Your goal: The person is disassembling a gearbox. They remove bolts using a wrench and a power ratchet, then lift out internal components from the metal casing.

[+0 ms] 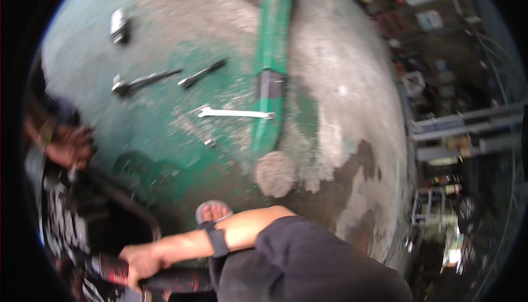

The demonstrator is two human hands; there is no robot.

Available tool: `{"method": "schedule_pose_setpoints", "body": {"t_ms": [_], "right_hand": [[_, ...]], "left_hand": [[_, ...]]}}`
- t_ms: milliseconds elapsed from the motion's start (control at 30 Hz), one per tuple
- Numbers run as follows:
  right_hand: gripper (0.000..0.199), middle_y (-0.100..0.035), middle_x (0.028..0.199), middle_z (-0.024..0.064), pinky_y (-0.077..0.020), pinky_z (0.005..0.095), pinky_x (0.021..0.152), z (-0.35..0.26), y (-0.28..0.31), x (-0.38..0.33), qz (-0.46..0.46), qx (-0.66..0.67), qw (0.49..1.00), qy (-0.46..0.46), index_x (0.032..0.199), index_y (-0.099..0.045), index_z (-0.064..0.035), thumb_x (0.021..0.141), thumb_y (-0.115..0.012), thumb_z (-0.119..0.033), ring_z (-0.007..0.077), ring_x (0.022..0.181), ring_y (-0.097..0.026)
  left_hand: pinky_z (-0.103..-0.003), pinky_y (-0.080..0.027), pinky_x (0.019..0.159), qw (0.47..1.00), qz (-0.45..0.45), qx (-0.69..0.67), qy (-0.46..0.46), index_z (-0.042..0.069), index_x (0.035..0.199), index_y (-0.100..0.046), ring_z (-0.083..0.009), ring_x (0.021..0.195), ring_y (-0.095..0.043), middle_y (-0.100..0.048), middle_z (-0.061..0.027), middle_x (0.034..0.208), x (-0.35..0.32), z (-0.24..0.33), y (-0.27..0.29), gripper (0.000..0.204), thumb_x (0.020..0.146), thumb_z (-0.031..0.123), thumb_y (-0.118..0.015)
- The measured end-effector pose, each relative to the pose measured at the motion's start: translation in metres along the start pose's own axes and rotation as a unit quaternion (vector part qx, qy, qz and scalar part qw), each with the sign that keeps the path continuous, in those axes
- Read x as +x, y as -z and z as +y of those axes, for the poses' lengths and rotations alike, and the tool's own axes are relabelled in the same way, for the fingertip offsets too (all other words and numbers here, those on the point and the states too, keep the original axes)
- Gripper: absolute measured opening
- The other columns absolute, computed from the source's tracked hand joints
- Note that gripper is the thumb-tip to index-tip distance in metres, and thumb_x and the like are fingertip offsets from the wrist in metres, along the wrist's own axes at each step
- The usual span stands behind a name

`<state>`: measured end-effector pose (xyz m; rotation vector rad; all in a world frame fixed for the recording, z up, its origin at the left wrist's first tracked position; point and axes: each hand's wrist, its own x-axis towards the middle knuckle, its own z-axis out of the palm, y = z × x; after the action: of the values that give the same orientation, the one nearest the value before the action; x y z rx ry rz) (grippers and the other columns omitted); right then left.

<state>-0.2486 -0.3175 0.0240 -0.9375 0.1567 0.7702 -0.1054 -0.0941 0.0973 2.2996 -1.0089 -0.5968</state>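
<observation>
My left hand (137, 266) is closed around a dark cylinder with red markings (176, 280) at the lower left. A black band (217, 241) circles that wrist. The forearm runs from my dark-clothed knee (308, 263) above my sandalled foot (213, 211). My right hand is out of sight. Another person's hand (69, 145) with a bracelet rests on blurred dark machine parts (82, 203) at the left edge.
On the worn green and grey concrete floor (341, 82) lie a silver wrench (236, 113), a ratchet (143, 80), a dark bar tool (201, 74) and a metal socket (118, 25). A long green bar (272, 54) runs up the middle. Cluttered shelves and racks (462, 131) stand at the right.
</observation>
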Motion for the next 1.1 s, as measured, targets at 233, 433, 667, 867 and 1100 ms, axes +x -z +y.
{"method": "schedule_pose_setpoints", "body": {"t_ms": [233,433,667,867,1100], "right_hand": [[0.022,-0.059,0.078,0.0035,-0.0493,0.0290,0.067,-0.030,0.009,0.000,-0.036,0.009,0.999,-0.023,0.091,-0.055,-0.0016,0.074,-0.068,-0.006,0.0126,0.071,-0.058],[0.022,-0.059,0.077,0.0077,-0.0511,0.0317,0.066,-0.055,-0.006,0.006,0.013,0.011,0.996,-0.090,0.092,-0.053,-0.0009,0.077,-0.066,-0.009,0.0166,0.068,-0.061],[0.038,-0.064,0.088,0.0228,-0.0565,0.0408,0.069,-0.050,0.001,0.007,0.002,0.076,0.987,-0.139,0.106,-0.049,0.0025,0.074,-0.062,-0.014,0.0309,0.073,-0.068],[0.022,-0.064,0.079,0.0152,-0.0558,0.0367,0.065,-0.050,0.006,0.017,-0.002,0.068,0.984,-0.162,0.094,-0.054,0.0008,0.077,-0.063,-0.011,0.0242,0.067,-0.066],[0.022,-0.064,0.078,0.0148,-0.0558,0.0373,0.067,-0.051,0.007,0.018,-0.019,0.116,0.972,-0.205,0.093,-0.054,0.0010,0.075,-0.062,-0.007,0.0234,0.067,-0.065]], "left_hand": [[-0.033,-0.047,0.087,0.994,0.050,-0.049,0.082,-0.004,0.108,-0.066,-0.0234,0.097,-0.063,-0.068,-0.0139,0.103,0.004,0.003,0.009,0.038,0.080,0.019,-0.075],[-0.033,-0.050,0.087,0.989,0.022,-0.036,0.140,-0.002,0.111,-0.067,-0.0247,0.096,-0.066,-0.069,-0.0173,0.106,0.025,0.003,0.007,0.037,0.081,0.019,-0.073],[-0.035,-0.050,0.080,0.995,0.048,0.003,0.083,-0.003,0.103,-0.069,-0.0276,0.089,-0.065,-0.066,-0.0146,0.094,0.028,-0.015,-0.004,0.031,0.080,0.018,-0.073],[-0.040,-0.050,0.076,0.993,0.069,0.047,0.078,0.000,0.096,-0.071,-0.0351,0.086,-0.064,-0.064,-0.0178,0.089,0.027,-0.011,-0.004,0.027,0.077,0.018,-0.074],[-0.036,-0.045,0.069,0.995,0.056,0.024,0.074,-0.001,0.101,-0.070,-0.0241,0.078,-0.059,-0.059,-0.0121,0.084,0.028,-0.020,-0.002,0.031,0.078,0.020,-0.075]]}}
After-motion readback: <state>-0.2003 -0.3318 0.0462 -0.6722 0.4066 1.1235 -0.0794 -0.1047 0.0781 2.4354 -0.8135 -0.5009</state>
